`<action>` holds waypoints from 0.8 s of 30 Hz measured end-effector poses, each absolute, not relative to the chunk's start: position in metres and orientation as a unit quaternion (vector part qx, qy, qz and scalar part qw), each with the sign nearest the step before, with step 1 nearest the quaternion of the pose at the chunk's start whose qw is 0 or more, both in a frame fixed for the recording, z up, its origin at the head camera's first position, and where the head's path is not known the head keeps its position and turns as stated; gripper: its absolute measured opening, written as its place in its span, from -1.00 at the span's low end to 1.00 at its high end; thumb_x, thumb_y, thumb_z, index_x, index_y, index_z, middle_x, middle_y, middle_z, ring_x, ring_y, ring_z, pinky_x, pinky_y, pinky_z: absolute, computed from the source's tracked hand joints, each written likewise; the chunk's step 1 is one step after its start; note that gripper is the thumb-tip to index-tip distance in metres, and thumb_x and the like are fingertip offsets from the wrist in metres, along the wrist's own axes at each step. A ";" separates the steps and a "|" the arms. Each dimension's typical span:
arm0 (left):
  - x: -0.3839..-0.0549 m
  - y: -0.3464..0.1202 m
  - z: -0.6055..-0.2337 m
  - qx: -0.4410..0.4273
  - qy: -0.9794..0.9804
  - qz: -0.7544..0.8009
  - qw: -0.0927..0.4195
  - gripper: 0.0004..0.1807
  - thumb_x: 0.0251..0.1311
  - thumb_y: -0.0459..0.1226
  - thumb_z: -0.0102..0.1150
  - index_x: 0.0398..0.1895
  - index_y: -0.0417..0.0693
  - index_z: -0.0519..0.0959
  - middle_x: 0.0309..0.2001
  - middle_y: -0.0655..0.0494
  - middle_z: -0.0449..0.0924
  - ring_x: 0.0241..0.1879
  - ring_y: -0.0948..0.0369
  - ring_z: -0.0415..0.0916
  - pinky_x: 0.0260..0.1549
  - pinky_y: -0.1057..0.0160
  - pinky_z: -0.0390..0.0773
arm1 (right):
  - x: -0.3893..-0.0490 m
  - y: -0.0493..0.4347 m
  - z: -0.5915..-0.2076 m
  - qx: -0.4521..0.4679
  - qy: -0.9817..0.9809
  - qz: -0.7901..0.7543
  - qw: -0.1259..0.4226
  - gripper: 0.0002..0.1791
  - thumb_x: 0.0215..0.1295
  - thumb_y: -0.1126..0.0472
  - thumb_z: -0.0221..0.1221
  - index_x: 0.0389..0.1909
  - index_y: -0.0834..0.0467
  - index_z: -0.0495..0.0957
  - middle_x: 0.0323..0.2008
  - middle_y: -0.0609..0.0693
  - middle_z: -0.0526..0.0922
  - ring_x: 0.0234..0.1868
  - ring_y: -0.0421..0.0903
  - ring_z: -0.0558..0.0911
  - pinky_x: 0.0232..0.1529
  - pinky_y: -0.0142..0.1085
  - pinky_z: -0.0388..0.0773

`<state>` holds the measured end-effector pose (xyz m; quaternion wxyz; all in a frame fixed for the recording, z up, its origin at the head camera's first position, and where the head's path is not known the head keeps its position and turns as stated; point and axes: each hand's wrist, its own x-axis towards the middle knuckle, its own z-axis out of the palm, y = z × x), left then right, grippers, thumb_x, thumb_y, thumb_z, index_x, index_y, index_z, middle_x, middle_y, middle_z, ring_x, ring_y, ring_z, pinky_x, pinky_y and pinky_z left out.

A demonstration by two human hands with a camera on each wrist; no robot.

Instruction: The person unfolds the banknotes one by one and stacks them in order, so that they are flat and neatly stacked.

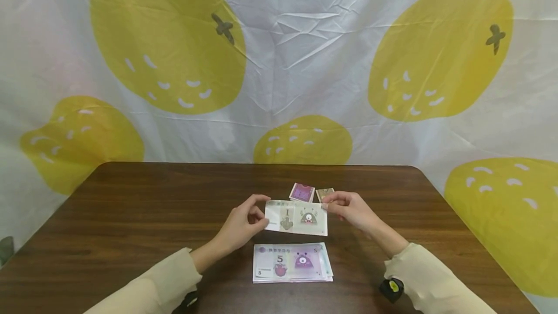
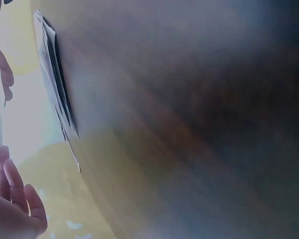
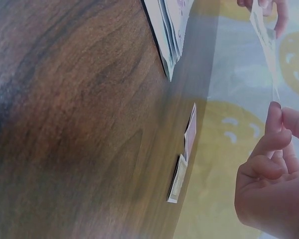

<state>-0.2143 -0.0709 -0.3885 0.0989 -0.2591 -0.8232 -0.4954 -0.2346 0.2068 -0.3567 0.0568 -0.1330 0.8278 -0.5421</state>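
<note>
A pale play banknote (image 1: pixel 296 218) marked with a 1 and a grey one-eyed figure is held up over the table, face toward the head camera. My left hand (image 1: pixel 244 222) pinches its left edge between thumb and fingers. At the upper right corner, my right hand (image 1: pixel 350 210) pinches it with thumb and fingertips. From the right wrist view the note (image 3: pixel 265 47) appears nearly edge-on between both hands. Below it on the table lies a stack of play banknotes (image 1: pixel 287 263), a purple 5 on top, with a bluish note poking out at the right.
Behind the raised note, a folded purple note (image 1: pixel 302 192) and a folded tan note (image 1: pixel 324 194) lie side by side on the brown wooden table (image 1: pixel 174 197). A white cloth with yellow fruit prints (image 1: pixel 301 62) hangs past the table's far edge.
</note>
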 end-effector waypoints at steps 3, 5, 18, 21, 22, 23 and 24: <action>-0.212 -0.071 -0.390 -0.257 -0.819 -0.508 0.081 -0.55 -0.05 -0.44 0.19 -0.03 -0.08 0.37 -0.62 0.26 0.46 -0.57 0.29 0.37 -0.51 0.33 0.38 | -0.234 0.207 -0.357 -0.139 0.826 -0.542 0.059 -0.71 0.10 0.23 0.19 -0.24 0.36 0.50 -0.63 -0.06 0.44 -0.63 -0.19 0.33 -0.59 -0.36 0.28; -0.211 -0.071 -0.390 -0.260 -0.816 -0.512 0.070 -0.54 -0.06 -0.44 0.20 -0.03 -0.09 0.35 -0.60 0.23 0.46 -0.57 0.29 0.37 -0.50 0.33 0.38 | -0.234 0.208 -0.359 -0.140 0.827 -0.542 0.059 -0.73 0.10 0.24 0.18 -0.25 0.35 0.50 -0.63 -0.05 0.43 -0.63 -0.19 0.33 -0.60 -0.37 0.28; -0.200 -0.077 -0.393 -0.264 -0.802 -0.536 0.004 -0.62 -0.03 -0.44 0.18 -0.10 -0.19 0.34 -0.57 0.14 0.49 -0.52 0.24 0.40 -0.46 0.33 0.39 | -0.230 0.210 -0.375 -0.162 0.816 -0.548 0.093 -0.73 0.11 0.23 0.17 -0.26 0.36 0.50 -0.56 0.05 0.52 -0.66 -0.24 0.30 -0.65 -0.40 0.24; -0.199 -0.079 -0.393 -0.265 -0.807 -0.528 -0.021 -0.65 -0.04 -0.44 0.18 -0.14 -0.21 0.36 -0.59 0.12 0.51 -0.54 0.26 0.39 -0.50 0.34 0.37 | -0.226 0.208 -0.380 -0.160 0.813 -0.550 0.107 -0.75 0.11 0.23 0.17 -0.27 0.35 0.50 -0.57 0.03 0.52 -0.64 -0.24 0.32 -0.64 -0.42 0.24; -0.199 -0.080 -0.393 -0.266 -0.808 -0.525 -0.032 -0.65 -0.05 -0.45 0.19 -0.15 -0.21 0.36 -0.60 0.11 0.51 -0.55 0.27 0.38 -0.52 0.35 0.36 | -0.225 0.208 -0.381 -0.162 0.813 -0.548 0.110 -0.75 0.10 0.24 0.17 -0.28 0.35 0.50 -0.59 0.00 0.50 -0.64 -0.24 0.32 -0.65 -0.43 0.23; -0.198 -0.080 -0.393 -0.267 -0.809 -0.522 -0.043 -0.66 -0.05 -0.45 0.19 -0.16 -0.22 0.36 -0.60 0.11 0.51 -0.56 0.28 0.38 -0.53 0.36 0.36 | -0.224 0.208 -0.383 -0.167 0.814 -0.545 0.113 -0.76 0.10 0.24 0.17 -0.28 0.35 0.50 -0.61 -0.01 0.49 -0.65 -0.24 0.31 -0.65 -0.43 0.22; -0.197 -0.081 -0.393 -0.268 -0.810 -0.518 -0.053 -0.66 -0.06 -0.46 0.19 -0.17 -0.22 0.36 -0.60 0.10 0.52 -0.57 0.29 0.38 -0.54 0.36 0.36 | -0.223 0.207 -0.384 -0.165 0.813 -0.545 0.118 -0.76 0.10 0.25 0.18 -0.29 0.35 0.51 -0.63 -0.03 0.48 -0.66 -0.25 0.30 -0.66 -0.44 0.20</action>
